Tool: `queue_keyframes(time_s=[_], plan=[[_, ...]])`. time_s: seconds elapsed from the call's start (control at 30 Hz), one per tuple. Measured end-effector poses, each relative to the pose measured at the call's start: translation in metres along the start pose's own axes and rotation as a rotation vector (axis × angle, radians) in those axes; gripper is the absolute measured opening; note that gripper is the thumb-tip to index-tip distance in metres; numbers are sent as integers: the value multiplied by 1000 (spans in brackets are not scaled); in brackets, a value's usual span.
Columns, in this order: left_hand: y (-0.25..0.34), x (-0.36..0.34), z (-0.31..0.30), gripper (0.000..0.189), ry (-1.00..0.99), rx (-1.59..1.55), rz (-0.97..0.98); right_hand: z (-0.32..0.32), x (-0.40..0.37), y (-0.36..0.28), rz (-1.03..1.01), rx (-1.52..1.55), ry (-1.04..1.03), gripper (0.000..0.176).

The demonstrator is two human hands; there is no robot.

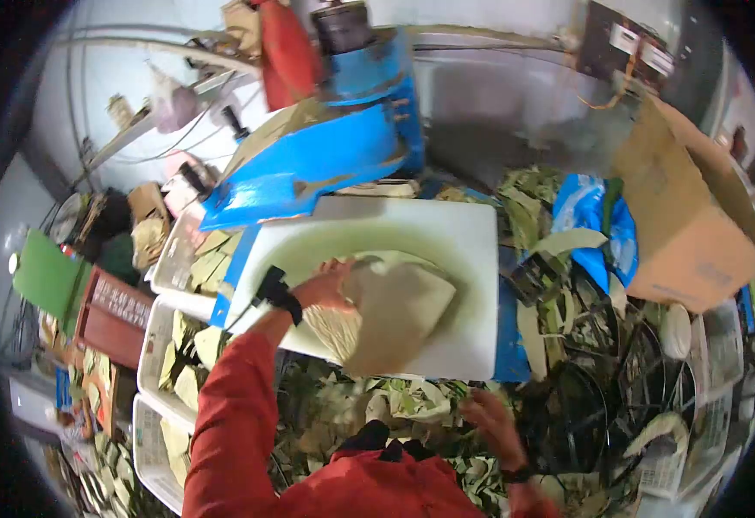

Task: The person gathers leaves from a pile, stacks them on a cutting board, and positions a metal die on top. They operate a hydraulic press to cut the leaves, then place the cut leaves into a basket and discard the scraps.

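A pale beige sheet of leather-like material (399, 311) lies on a white board (474, 250), its lower left part creased into folds. At the sheet's left edge, my left hand (325, 287) is closed on it, with a black strap around the wrist. My right hand (491, 419) is off the board, low on the right above a heap of scraps. It is blurred, with its fingers loosely apart and nothing seen in them. A blue machine arm (308, 164) hangs over the back left of the board.
Scraps (403, 397) are piled between my body and the board. White baskets (157, 350) with cut pieces line the left. On the right stand a cardboard box (688, 216), a blue plastic bag (589, 224) and dark wheel-like frames (571, 406) among more scraps.
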State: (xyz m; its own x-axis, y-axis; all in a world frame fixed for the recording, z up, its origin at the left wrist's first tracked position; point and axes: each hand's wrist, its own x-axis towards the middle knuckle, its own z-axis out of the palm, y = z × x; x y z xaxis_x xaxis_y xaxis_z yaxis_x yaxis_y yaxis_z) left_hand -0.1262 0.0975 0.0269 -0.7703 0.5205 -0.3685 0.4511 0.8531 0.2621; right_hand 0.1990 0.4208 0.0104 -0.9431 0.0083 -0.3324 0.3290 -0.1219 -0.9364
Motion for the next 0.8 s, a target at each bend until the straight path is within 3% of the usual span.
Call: queue_keyframes(time_s=[0.03, 0.1, 0.13, 0.17, 0.23, 0.27, 0.33, 0.4, 0.47, 0.5, 0.6, 0.7, 0.8], plan=[[1, -14, 14, 119, 25, -50, 54, 39, 11, -28, 90, 95, -42, 46], [20, -56, 35, 118, 122, -49, 43, 82, 26, -10, 41, 149, -88, 42], [17, -72, 51, 119, 204, -91, 141, 99, 32, 3, 21, 174, -126, 40], [33, -92, 46, 118, 140, -66, 29, 110, 36, 16, 29, 69, -109, 35], [41, -118, 50, 110, 298, -110, 31, 119, 40, 35, 21, -149, -29, 27], [37, -124, 50, 112, 300, -195, 14, 104, 41, 32, -399, -648, -254, 26], [29, -131, 51, 114, 352, -310, 20, 81, 46, 36, -407, -790, -250, 33], [16, -141, 61, 116, 451, -351, 28, 82, 55, 34, -232, -420, -214, 37], [-7, -162, 67, 118, 533, -525, 86, 114, 45, -3, 90, 74, -138, 32], [-19, -175, 67, 117, 543, -631, 114, 134, 37, -31, 204, 141, -105, 27], [-57, -208, 90, 102, 522, -1075, 183, 153, 40, -42, 281, -227, -225, 43], [-85, -265, 74, 94, 298, -1498, 140, 161, 57, -18, 414, -180, -223, 30], [-123, -298, 104, 77, 318, -1732, 189, 182, 78, -30, -385, -887, -764, 34]])
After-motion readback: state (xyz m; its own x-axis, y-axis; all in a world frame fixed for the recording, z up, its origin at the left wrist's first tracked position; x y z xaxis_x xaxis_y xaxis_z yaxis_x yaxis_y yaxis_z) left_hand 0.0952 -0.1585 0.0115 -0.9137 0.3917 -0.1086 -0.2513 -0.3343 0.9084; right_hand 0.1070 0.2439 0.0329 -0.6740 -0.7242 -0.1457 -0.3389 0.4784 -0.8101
